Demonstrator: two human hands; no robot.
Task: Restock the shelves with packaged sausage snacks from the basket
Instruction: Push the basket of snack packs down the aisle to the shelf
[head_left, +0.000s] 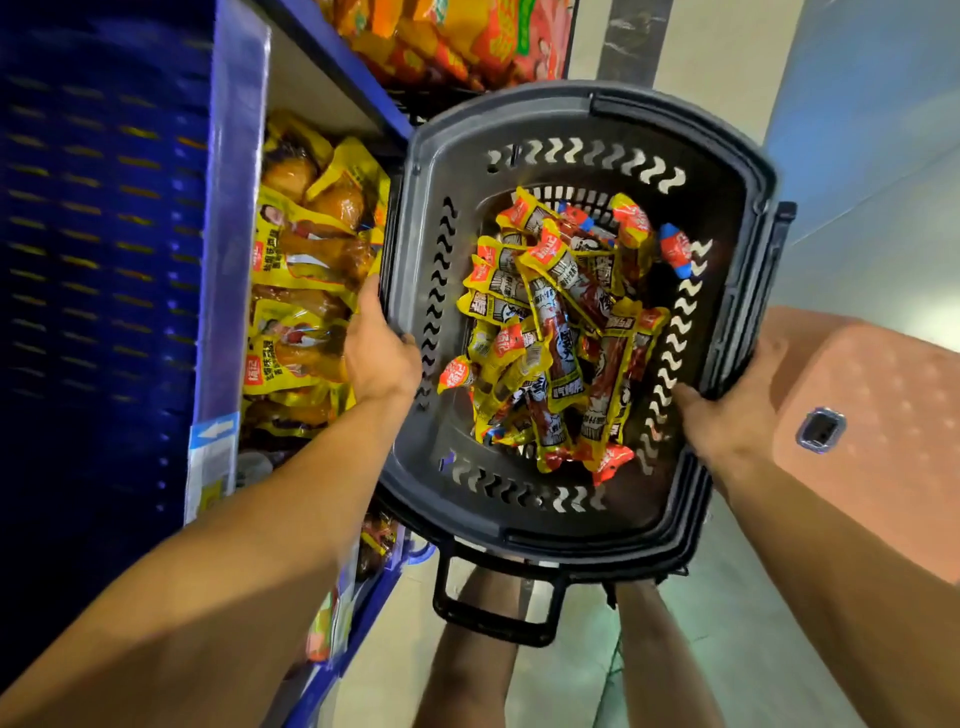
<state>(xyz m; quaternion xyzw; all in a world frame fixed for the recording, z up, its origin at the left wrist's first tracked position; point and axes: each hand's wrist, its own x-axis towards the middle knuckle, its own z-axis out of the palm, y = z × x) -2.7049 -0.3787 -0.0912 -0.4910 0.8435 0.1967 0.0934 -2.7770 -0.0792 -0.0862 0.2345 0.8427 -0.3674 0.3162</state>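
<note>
Blue metal shelves (228, 218) stand on the left side. On the shelf board lie yellow plastic packs of chicken legs (306, 270), packed close together up to the front edge. Higher up, on another shelf, sit orange and red snack bags (447, 41).

Next comes the left hand (379, 353). Its arm reaches forward and up, and the hand grips the left rim of the dark grey plastic basket (571, 119). The thumb lies over the rim and the other fingers curl under it, so they are mostly hidden.

The basket is held up in the air, just beside the shelf's front edge. Inside it, on the bottom, is a pile of long yellow and red packaged sausage snacks (561, 332). None is in a hand yet. A black handle (493, 613) hangs down from the basket's near rim.

Then comes the right hand (727, 410). Its arm also reaches forward, and the hand grips the right rim, thumb inside the basket and fingers wrapped outside.

On the far right is a pink plastic stool (883, 415) with a small dark thing (821, 428) on its top.

I think this is the start: the basket is being brought to the shelf. Next, the basket needs a resting spot, so one hand can let go and pick out snacks.
</note>
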